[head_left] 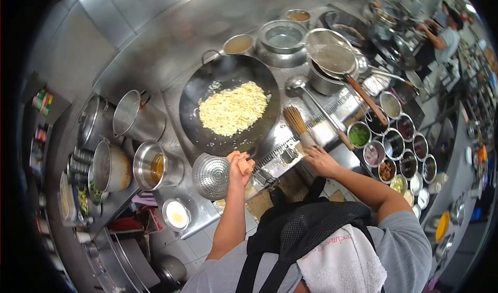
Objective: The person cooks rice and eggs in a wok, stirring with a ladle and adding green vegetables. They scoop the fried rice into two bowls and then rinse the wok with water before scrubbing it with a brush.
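Note:
A black wok (194, 129) sits on the stove, with a pale yellow mass of fried rice, apparently mixed with egg (233, 109), spread in it. At the wok's near rim my left hand (239, 175) is closed round a folded orange cloth (246, 164). The cloth lies against the wok's near handle, which is mostly hidden. To the right, my right hand (319, 162) has its fingers at the handle end of a bamboo wok brush (295, 121), which rests bristles outward beside the wok. Just left of my left hand lies a perforated strainer (210, 176).
A ladle (322, 106) and a wooden-handled mesh strainer (332, 57) lie right of the wok. Cups of ingredients (359, 135) stand in rows farther right. Metal pots, one with oil (155, 168), stand left. Another person (443, 41) works at the far right.

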Demonstrator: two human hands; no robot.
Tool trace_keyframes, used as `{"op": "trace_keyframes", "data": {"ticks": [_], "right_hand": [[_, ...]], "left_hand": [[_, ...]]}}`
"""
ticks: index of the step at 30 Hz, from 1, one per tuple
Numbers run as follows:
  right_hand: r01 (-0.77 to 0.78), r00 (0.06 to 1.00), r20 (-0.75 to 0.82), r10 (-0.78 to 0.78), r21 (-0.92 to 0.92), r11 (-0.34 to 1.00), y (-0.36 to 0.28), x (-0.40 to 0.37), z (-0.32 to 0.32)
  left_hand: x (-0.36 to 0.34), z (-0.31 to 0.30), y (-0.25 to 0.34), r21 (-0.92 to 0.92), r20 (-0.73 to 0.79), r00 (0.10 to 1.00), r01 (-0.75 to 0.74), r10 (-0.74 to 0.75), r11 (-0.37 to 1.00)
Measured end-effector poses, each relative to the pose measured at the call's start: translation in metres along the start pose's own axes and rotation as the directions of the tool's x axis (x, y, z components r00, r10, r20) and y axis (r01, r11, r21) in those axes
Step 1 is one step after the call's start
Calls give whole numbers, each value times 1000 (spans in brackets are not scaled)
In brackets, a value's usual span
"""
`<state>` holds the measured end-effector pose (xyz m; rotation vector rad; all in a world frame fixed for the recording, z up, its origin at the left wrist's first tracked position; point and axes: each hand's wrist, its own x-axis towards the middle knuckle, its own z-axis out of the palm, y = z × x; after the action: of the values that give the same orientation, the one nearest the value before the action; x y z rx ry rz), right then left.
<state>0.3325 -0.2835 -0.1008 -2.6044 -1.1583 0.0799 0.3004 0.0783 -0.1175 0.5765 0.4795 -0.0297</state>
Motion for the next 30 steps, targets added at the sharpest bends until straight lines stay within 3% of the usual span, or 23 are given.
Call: {"op": "trace_keyframes", "data": {"ticks": [3,4,5,6,7,8,9,11,12,13,14,15,16,17,19,23,25,26,27,28,29,30], "right_hand": [[-229,969,153,192,286,930,-32,-70,-3],[-279,958,145,247,283,918,-41,-95,0],[-417,906,233,353,351,838,-47,-125,9],[-563,826,306,473,402,722,-49,-161,18],[-674,739,339,583,365,642,-50,-201,43],[-738,675,341,654,315,597,-58,-235,49],[-786,619,352,702,274,555,-68,-266,52],[-795,587,264,765,364,485,-88,-327,62],[-776,594,220,774,409,480,-91,-357,79],[-794,558,220,800,421,439,-106,-388,67],[-792,515,193,835,480,377,-126,-406,43],[-782,471,164,867,531,325,-137,-427,31],[-768,469,110,876,541,343,-140,-455,38],[-769,442,102,891,554,318,-146,-481,37],[-664,425,-95,900,643,381,-160,-531,14],[-360,52,-139,989,921,148,-193,-627,-52],[-511,-62,-184,981,850,127,-207,-681,-66],[-603,-120,-228,966,790,111,-215,-707,-63],[-597,-139,-225,964,796,100,-229,-728,-58],[-628,-208,-296,932,771,105,-241,-749,-55],[-661,-268,-368,891,743,108,-253,-771,-51],[-667,-367,-396,842,742,58,-265,-797,-41]], "left_hand": [[3,-22,2,77,178,982,56,-69,995],[-1,-29,-3,102,89,994,60,-69,993],[-4,-38,-12,137,12,996,81,-84,987],[4,-58,-23,159,73,995,49,-61,986],[-19,-36,-32,189,3,1000,-5,5,982],[-29,-36,-47,144,29,1000,-5,0,990],[-2,-74,-54,159,230,963,106,-142,981],[-53,-40,-78,189,-115,993,34,-12,981],[-76,-34,-86,344,-44,995,95,-85,934],[-78,-54,-103,371,-31,992,126,-123,920],[-59,-87,-115,583,268,944,-316,191,748],[-76,-71,-136,576,603,706,-707,371,410],[-101,-63,-152,651,73,956,-260,283,713],[-126,-49,-162,662,98,961,-258,260,704],[-160,-29,-185,315,-59,995,92,-77,945],[-165,-36,-207,244,119,992,10,-40,970],[-185,-30,-213,271,110,988,76,-109,960],[-205,-22,-218,231,259,953,97,-157,968],[-228,-11,-223,190,403,894,127,-195,973],[-262,13,-240,155,124,977,155,-175,976],[-272,12,-253,159,137,974,160,-182,974],[-277,6,-266,227,333,845,359,-418,905]]}}
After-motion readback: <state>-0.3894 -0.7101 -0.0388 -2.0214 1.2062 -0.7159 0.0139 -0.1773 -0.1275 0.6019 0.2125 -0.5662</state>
